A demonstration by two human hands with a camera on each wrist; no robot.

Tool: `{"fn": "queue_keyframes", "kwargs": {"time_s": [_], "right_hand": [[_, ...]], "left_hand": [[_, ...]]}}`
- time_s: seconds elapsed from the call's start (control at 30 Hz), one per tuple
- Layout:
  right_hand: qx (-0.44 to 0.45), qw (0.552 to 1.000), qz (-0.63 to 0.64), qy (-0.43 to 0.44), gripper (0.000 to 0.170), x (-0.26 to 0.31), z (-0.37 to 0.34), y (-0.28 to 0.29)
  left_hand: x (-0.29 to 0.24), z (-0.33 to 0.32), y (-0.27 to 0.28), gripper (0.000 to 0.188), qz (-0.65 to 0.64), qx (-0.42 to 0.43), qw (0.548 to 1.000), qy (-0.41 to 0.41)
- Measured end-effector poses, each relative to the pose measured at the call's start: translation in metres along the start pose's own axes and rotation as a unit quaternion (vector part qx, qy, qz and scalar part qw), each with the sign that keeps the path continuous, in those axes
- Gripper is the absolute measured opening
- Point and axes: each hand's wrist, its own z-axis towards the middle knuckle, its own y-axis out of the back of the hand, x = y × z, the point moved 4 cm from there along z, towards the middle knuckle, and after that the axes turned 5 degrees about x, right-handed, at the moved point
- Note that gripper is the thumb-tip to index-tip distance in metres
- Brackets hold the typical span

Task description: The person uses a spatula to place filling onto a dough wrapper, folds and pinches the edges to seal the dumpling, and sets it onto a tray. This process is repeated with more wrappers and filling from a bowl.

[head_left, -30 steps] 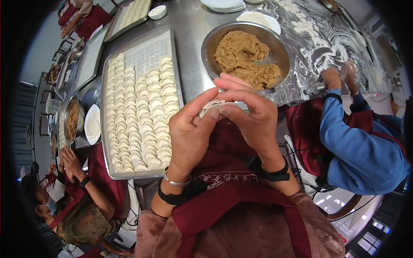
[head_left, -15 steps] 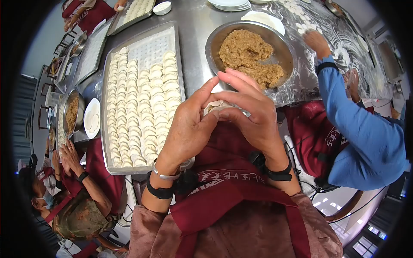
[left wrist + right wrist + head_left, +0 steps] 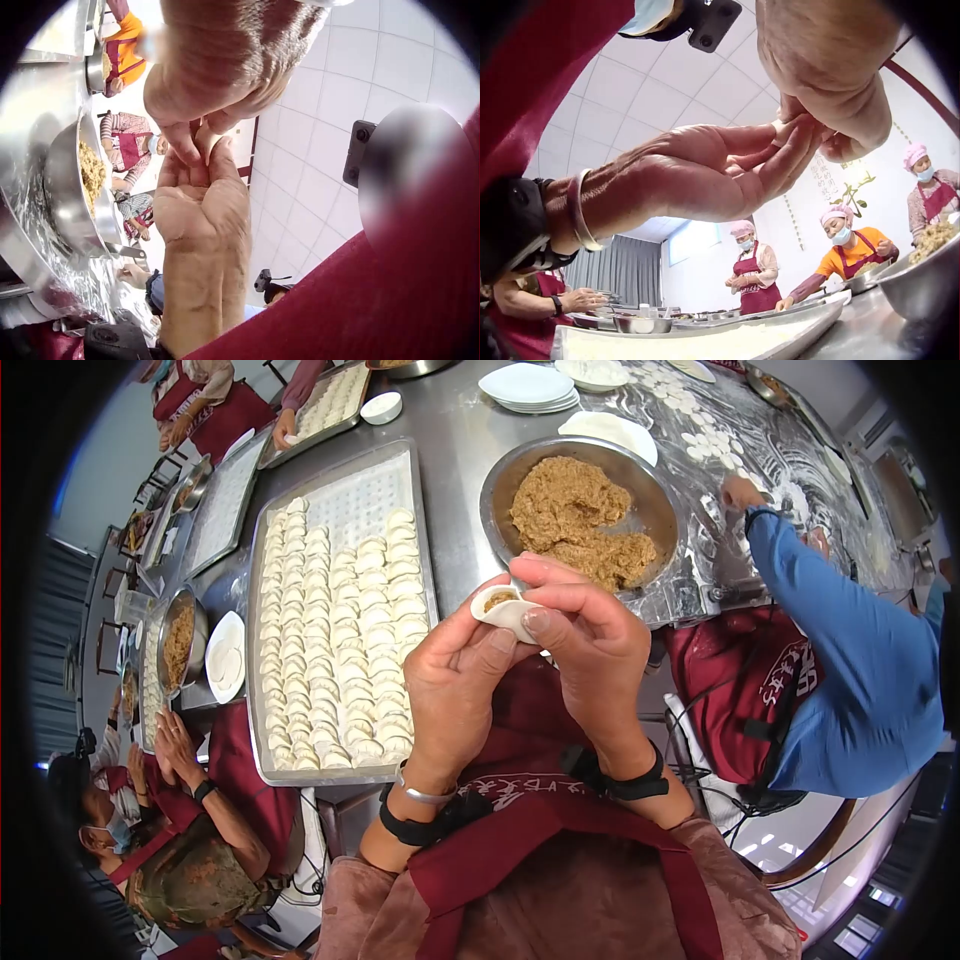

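A folded dumpling is held up between both hands in front of the apron, its left end gaping on brown filling. My left hand pinches it at the left, thumb in front and fingers behind. From the right, my right hand presses its thumb on the white wrapper. In the left wrist view a pale edge of the dumpling shows between the fingertips. The right wrist view shows the left hand meeting the right hand, fingers covering most of it.
Left of the hands lies a tray with rows of dumplings. Beyond them stands a metal bowl of filling. Stacked plates and round wrappers lie farther back. People work at both sides, one in a blue sleeve.
The dumpling has turned so its gaping end and filling show above the thumbs; the fingers covered more of it before. On the right, the blue-sleeved person's hand reached toward the wrappers and drew back.
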Motion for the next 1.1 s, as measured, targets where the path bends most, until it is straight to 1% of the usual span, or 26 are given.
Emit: {"fn": "queue_keyframes", "kwargs": {"time_s": [0.03, 0.1, 0.13, 0.17, 0.2, 0.23, 0.3, 0.33, 0.4, 0.53, 0.57, 0.63, 0.7, 0.73, 0.77, 0.8, 0.87, 0.9, 0.93, 0.97, 1.0, 1.03, 1.1], "right_hand": [[0.000, 1.000, 0.000, 0.000, 0.012, 0.000, 0.001, 0.001], [0.009, 0.995, -0.072, 0.063, 0.009, 0.005, 0.004, 0.003], [0.009, 0.995, -0.073, 0.063, 0.009, 0.007, 0.005, 0.005], [0.027, 0.987, -0.128, 0.095, 0.010, 0.013, 0.007, 0.005], [0.044, 0.974, -0.183, 0.126, 0.012, 0.018, 0.007, 0.005], [0.045, 0.974, -0.184, 0.127, 0.012, 0.017, 0.008, 0.008], [0.070, 0.959, -0.242, 0.132, 0.016, 0.016, 0.010, 0.009], [0.071, 0.959, -0.241, 0.132, 0.016, 0.018, 0.010, 0.006], [0.057, 0.971, -0.214, 0.087, 0.018, 0.025, 0.010, 0.002], [0.075, 0.978, -0.182, 0.072, 0.017, 0.015, 0.009, 0.003], [0.082, 0.974, -0.192, 0.086, 0.016, 0.012, 0.009, 0.004], [0.093, 0.970, -0.201, 0.097, 0.016, 0.009, 0.007, 0.005], [0.111, 0.961, -0.220, 0.125, 0.014, 0.009, 0.005, 0.004], [0.114, 0.961, -0.220, 0.124, 0.014, 0.010, 0.005, 0.005], [0.126, 0.950, -0.249, 0.140, 0.015, 0.013, 0.005, 0.004], [0.137, 0.938, -0.278, 0.156, 0.016, 0.015, 0.005, 0.003], [0.139, 0.936, -0.290, 0.145, 0.018, 0.019, 0.007, 0.004], [0.139, 0.933, -0.303, 0.135, 0.020, 0.020, 0.007, 0.004], [0.140, 0.933, -0.303, 0.134, 0.020, 0.021, 0.008, 0.004], [0.139, 0.943, -0.280, 0.112, 0.022, 0.020, 0.008, 0.004], [0.137, 0.953, -0.256, 0.090, 0.024, 0.020, 0.009, 0.004], [0.138, 0.953, -0.256, 0.089, 0.024, 0.021, 0.009, 0.005], [0.157, 0.933, -0.292, 0.143, 0.026, 0.028, 0.009, 0.003]], "left_hand": [[-0.002, 0.000, -0.002, 0.041, 0.025, -0.002, 1.000, -0.006], [-0.003, 0.000, -0.004, 0.040, 0.050, -0.005, 0.999, -0.012], [-0.003, -0.001, -0.005, 0.040, 0.054, 0.013, 0.998, -0.016], [-0.002, -0.001, -0.005, 0.039, 0.057, 0.031, 0.998, -0.020], [-0.001, -0.002, -0.004, 0.039, 0.056, 0.031, 0.998, -0.021], [0.000, -0.002, -0.002, 0.040, 0.048, 0.038, 0.998, -0.017], [0.001, -0.001, -0.001, 0.041, 0.040, 0.045, 0.998, -0.014], [0.001, 0.000, -0.001, 0.041, 0.034, 0.047, 0.998, -0.012], [0.001, -0.001, -0.001, 0.042, 0.027, 0.049, 0.998, -0.008], [0.003, -0.002, -0.001, 0.044, 0.066, 0.046, 0.997, 0.015], [0.004, -0.003, 0.000, 0.045, 0.088, 0.050, 0.994, 0.028], [0.005, -0.004, -0.001, 0.048, 0.084, 0.042, 0.995, 0.032], [0.006, -0.006, 0.001, 0.050, 0.080, 0.034, 0.996, 0.037], [0.006, -0.007, 0.003, 0.051, 0.115, 0.049, 0.991, 0.045], [0.007, -0.008, 0.004, 0.052, 0.149, 0.063, 0.985, 0.053], [0.005, -0.008, 0.004, 0.052, 0.148, 0.061, 0.986, 0.054], [0.002, -0.007, 0.003, 0.053, 0.169, 0.071, 0.981, 0.067], [0.001, -0.006, 0.002, 0.053, 0.168, 0.071, 0.981, 0.068], [0.001, -0.005, 0.000, 0.053, 0.133, 0.067, 0.987, 0.065], [0.002, -0.005, -0.001, 0.054, 0.098, 0.062, 0.991, 0.063], [0.002, -0.005, -0.002, 0.054, 0.098, 0.062, 0.991, 0.064], [0.002, -0.005, -0.003, 0.055, 0.089, 0.063, 0.992, 0.066], [0.003, -0.007, -0.001, 0.056, 0.081, 0.062, 0.993, 0.068]]}}
